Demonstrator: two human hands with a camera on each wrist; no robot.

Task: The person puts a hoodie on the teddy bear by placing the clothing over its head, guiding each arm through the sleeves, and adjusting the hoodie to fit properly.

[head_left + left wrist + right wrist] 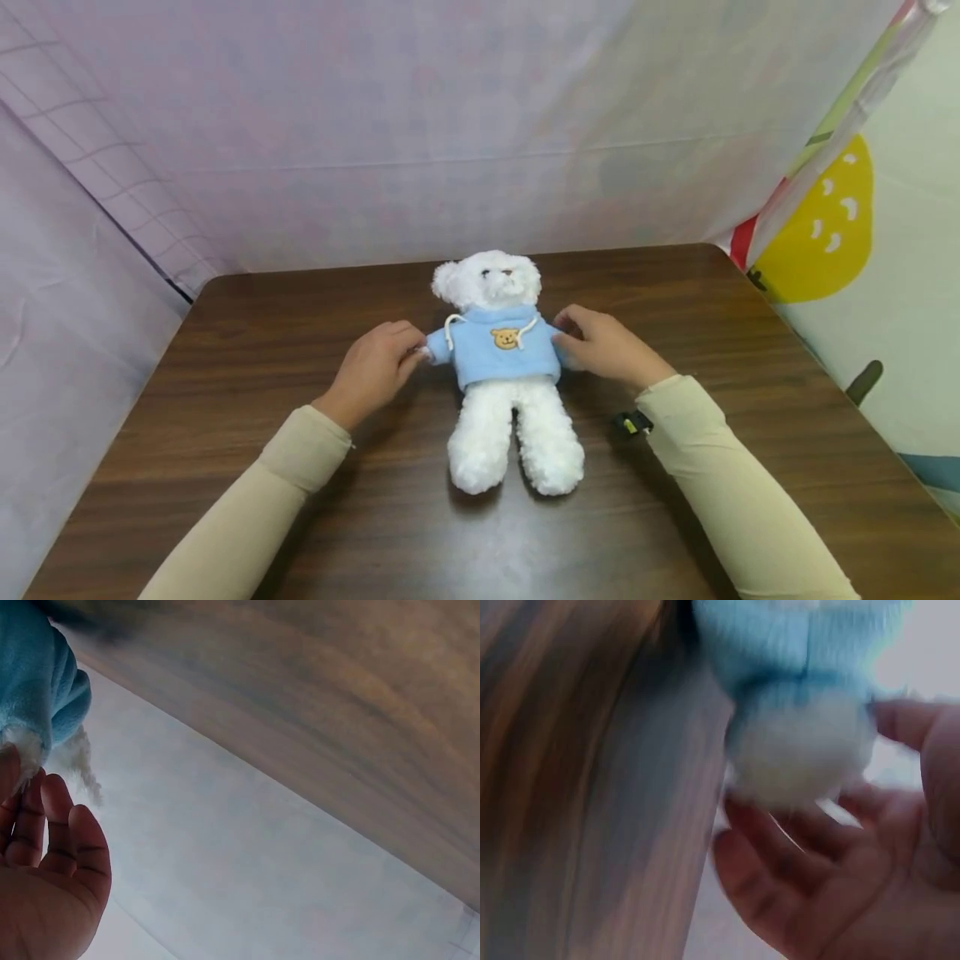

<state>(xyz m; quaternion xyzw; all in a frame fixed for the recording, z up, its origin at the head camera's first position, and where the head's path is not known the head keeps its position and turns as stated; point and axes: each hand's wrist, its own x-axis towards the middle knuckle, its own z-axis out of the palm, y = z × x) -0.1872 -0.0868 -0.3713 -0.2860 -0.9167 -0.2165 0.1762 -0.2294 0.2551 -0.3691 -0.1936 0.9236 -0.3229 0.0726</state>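
Observation:
A white teddy bear (480,433) lies face up on the wooden table, dressed in a light blue hoodie (480,362) with a small bear patch. At the end of one sleeve, my left hand (375,367) pinches the bear's paw. The left wrist view shows white fur (28,750) between thumb and fingertips, the other fingers loosely bent. On the opposite side, my right hand (607,343) has its thumb and fingers around the other paw (802,750), which pokes out of the blue cuff (802,652). The right wrist view is blurred.
The dark brown table (247,400) has rounded far corners. Behind it hangs a pale printed cloth (465,125), with another cloth at the left. A yellow printed shape (825,225) shows on the right wall. A small black device (633,422) sits at my right wrist.

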